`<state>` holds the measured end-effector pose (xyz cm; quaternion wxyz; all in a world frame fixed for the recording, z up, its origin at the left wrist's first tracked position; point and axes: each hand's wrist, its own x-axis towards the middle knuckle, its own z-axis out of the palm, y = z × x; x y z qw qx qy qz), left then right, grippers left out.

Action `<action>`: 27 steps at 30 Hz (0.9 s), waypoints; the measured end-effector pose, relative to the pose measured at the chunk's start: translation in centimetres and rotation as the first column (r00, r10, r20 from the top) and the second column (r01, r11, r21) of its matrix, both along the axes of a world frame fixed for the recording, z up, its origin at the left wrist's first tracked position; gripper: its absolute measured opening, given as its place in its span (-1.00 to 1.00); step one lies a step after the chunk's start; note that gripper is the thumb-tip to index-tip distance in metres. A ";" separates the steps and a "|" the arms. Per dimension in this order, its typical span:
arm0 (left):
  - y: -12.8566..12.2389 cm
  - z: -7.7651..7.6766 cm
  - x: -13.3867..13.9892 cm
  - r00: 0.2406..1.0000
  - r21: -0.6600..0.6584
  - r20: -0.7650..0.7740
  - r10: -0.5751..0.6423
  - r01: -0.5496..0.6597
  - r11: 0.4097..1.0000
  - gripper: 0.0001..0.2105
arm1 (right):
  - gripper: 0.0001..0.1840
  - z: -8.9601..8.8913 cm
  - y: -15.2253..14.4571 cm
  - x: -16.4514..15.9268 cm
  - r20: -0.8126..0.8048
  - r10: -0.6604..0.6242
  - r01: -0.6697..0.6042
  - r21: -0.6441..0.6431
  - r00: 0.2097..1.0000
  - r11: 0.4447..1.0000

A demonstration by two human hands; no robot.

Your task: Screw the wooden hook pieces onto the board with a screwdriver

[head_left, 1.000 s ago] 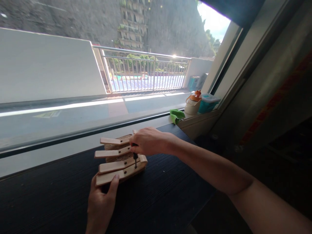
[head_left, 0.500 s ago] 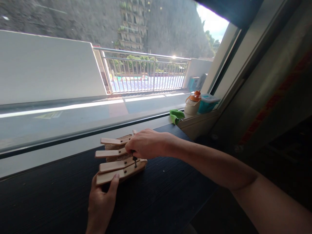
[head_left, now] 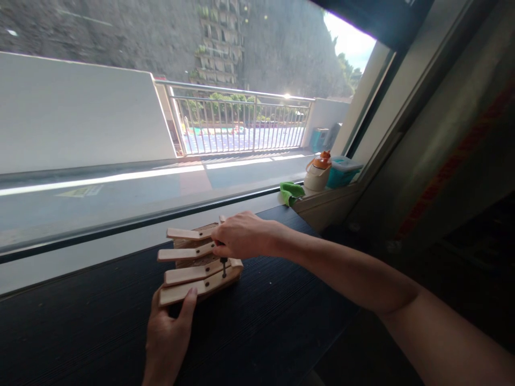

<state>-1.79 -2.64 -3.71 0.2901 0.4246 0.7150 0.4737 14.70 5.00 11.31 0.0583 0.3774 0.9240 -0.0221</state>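
A wooden piece (head_left: 187,275) with several angled pale slats, fixed by dark screws to a rough wooden base, rests on the dark tabletop. My left hand (head_left: 169,327) is closed on the left end of the nearest slat, thumb on top and fingers at its side and below. My right hand (head_left: 239,236) wraps round the handle of a screwdriver (head_left: 223,267). The handle is mostly hidden by the fingers. Its dark shaft points down, the tip on the screw near the right end of the nearest slat.
The dark table (head_left: 100,321) stands against a window sill (head_left: 132,236). At the sill's right end are a green cloth (head_left: 292,192), a cream bottle with an orange top (head_left: 317,174) and a teal lidded box (head_left: 343,170). A large window with an outside railing lies beyond.
My right hand has shifted slightly to the right and turned a little about the screwdriver, whose tip stays on the same spot. My left hand and the wooden piece are nearly unchanged.
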 end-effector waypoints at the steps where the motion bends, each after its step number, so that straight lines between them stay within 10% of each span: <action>1: 0.0 -0.1 0.0 1.000 0.006 -0.005 -0.002 0.002 1.000 -0.46 | -0.72 0.3 -0.1 0.0 0.022 0.024 -0.023 -0.010 0.999 1.000; 27: -0.2 0.5 0.4 1.000 -0.012 0.017 0.012 -0.012 1.000 -0.46 | -0.75 1.3 -0.7 -0.6 0.160 0.145 -0.129 -0.107 0.976 0.986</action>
